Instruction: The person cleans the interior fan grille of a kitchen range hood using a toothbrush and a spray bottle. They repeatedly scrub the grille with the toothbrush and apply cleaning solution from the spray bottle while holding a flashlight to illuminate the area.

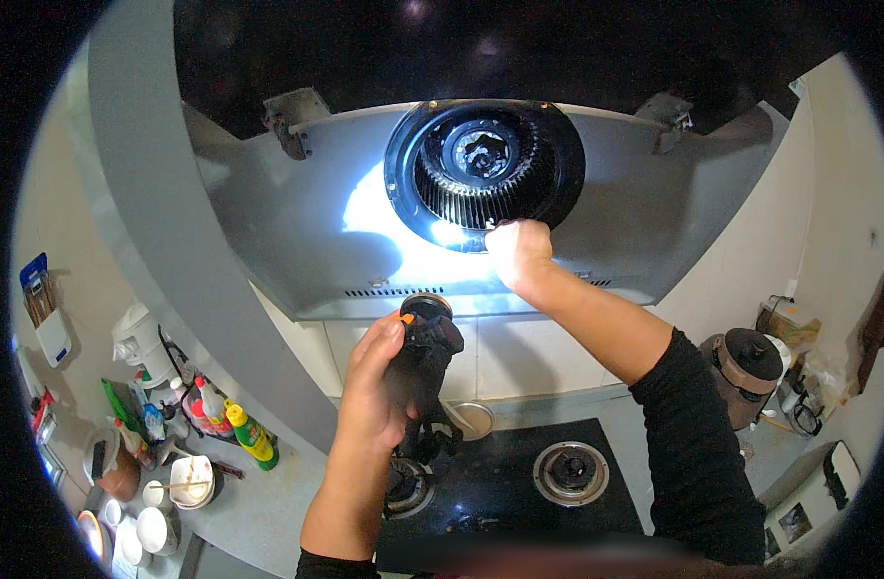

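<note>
My left hand (377,383) grips a black flashlight (424,347) with an orange switch. Its beam lights the underside of a grey metal range hood (283,217). Set in the hood is a round black fan housing (398,181), with a finned blower wheel (460,203) and a hub (483,153) inside it. Pale residue shows on the hub and fins. At the housing's lower right rim, my right hand (521,253) has its fingers curled, with the fingertips turned away from view. Whether it holds anything is hidden.
Below lies a black glass gas hob with a right burner (571,474) and a partly covered left one. Bottles (250,434), bowls (192,481) and cups crowd the left counter. A brown lidded cooker (746,376) stands right. Metal brackets (290,123) jut from the hood.
</note>
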The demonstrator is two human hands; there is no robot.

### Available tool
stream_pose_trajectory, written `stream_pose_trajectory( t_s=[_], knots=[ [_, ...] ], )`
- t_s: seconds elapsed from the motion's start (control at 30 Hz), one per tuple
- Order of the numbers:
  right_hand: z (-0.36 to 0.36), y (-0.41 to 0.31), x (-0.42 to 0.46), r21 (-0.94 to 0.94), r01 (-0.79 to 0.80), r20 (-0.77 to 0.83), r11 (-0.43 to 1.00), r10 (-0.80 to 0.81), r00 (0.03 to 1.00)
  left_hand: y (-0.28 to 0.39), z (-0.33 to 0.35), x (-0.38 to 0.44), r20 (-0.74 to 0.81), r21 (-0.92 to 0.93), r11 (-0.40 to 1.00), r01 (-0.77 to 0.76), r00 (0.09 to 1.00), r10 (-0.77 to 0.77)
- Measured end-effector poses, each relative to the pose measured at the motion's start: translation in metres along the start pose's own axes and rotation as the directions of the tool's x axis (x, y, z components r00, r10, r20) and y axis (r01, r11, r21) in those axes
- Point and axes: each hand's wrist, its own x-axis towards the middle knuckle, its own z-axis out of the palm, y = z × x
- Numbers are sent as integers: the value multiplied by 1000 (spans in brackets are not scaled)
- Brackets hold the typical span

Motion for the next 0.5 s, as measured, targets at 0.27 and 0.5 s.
stream_pose_trajectory(
  t_s=[0.27,0.5],
  knots=[
    [1,-9,0,62,-101,34,993,99,994,14,15,-11,-3,18,997,-69,998,69],
    [-53,6,44,-98,91,330,991,-54,942,18,22,-10,-18,80,994,-75,997,76]
  ],
)
